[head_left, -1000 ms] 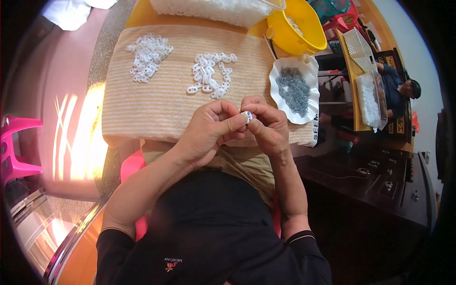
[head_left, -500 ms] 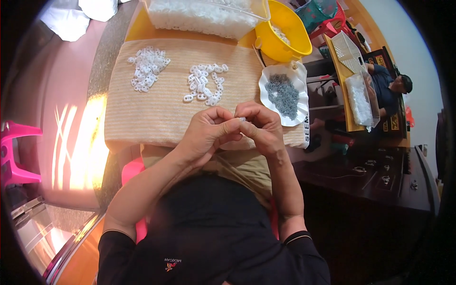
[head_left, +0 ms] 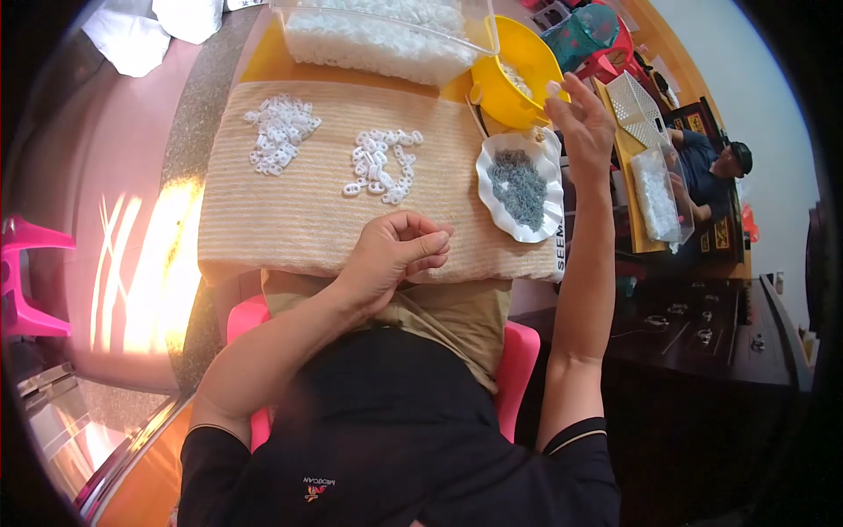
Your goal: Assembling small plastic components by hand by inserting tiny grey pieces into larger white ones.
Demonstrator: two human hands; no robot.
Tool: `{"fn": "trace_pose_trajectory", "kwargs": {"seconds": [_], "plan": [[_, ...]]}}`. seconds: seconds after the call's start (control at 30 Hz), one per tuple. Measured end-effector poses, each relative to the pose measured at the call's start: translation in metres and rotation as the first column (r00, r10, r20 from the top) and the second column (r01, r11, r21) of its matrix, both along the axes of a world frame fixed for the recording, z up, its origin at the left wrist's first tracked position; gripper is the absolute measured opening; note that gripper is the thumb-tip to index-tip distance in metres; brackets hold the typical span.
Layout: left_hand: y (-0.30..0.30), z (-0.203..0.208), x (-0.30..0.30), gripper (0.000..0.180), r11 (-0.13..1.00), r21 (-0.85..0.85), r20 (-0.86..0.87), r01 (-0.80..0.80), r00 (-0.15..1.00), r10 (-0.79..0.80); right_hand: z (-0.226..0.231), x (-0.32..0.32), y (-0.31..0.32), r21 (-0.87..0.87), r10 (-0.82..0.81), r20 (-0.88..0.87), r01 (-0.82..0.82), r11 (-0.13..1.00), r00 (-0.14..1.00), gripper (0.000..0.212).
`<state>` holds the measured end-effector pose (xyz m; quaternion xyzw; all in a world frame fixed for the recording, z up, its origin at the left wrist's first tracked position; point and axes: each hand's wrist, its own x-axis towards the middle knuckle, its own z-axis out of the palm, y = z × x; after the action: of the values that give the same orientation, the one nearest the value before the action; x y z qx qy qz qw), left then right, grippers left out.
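Surface: striped cloth (head_left: pixel 290 224) | small whitish piece (head_left: pixel 553 89): pinched in right hand (head_left: pixel 582 123), by yellow bucket (head_left: pixel 502 104) | left hand (head_left: pixel 399 255): curled closed, no piece visible | step: apparently carrying the piece to the bucket | next: likely calls for loosening the pinch over it

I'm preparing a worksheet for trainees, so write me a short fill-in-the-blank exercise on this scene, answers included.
1. The bucket is coloured ____.
2. The ruffled dish holds small parts coloured ____.
3. The left hand is ____ from the bucket than the right hand.
4. The clear box is filled with pieces coloured ____.

Missing words: yellow; grey; farther; white.
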<state>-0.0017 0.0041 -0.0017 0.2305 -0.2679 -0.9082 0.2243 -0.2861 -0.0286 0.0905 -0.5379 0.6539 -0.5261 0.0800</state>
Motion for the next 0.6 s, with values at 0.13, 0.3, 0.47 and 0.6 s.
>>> {"fn": "trace_pose_trajectory", "kwargs": {"seconds": [0.13, 0.3, 0.47, 0.6], "plan": [[0.0, -0.003, -0.001, 0.012, 0.999, -0.01, 0.042, -0.041, 0.998, 0.041, -0.013, 0.009, 0.008, 0.1, 0.131, -0.062, -0.125, 0.987, 0.989, 0.037], [0.006, -0.006, 0.0, 0.009, 0.996, -0.009, 0.04, -0.089, 0.995, 0.089, -0.042, 0.086, 0.025, 0.32, 0.328, -0.138, -0.271, 0.908, 0.935, 0.019], [0.007, -0.004, -0.004, 0.01, 0.988, -0.03, 0.061, -0.153, 0.986, 0.155, -0.052, 0.101, 0.034, 0.39, 0.342, -0.212, -0.241, 0.888, 0.916, 0.019], [0.009, 0.001, -0.002, 0.01, 0.976, -0.07, 0.099, -0.206, 0.972, 0.212, -0.063, 0.106, 0.04, 0.405, 0.364, -0.2, -0.261, 0.876, 0.91, 0.02]]}}
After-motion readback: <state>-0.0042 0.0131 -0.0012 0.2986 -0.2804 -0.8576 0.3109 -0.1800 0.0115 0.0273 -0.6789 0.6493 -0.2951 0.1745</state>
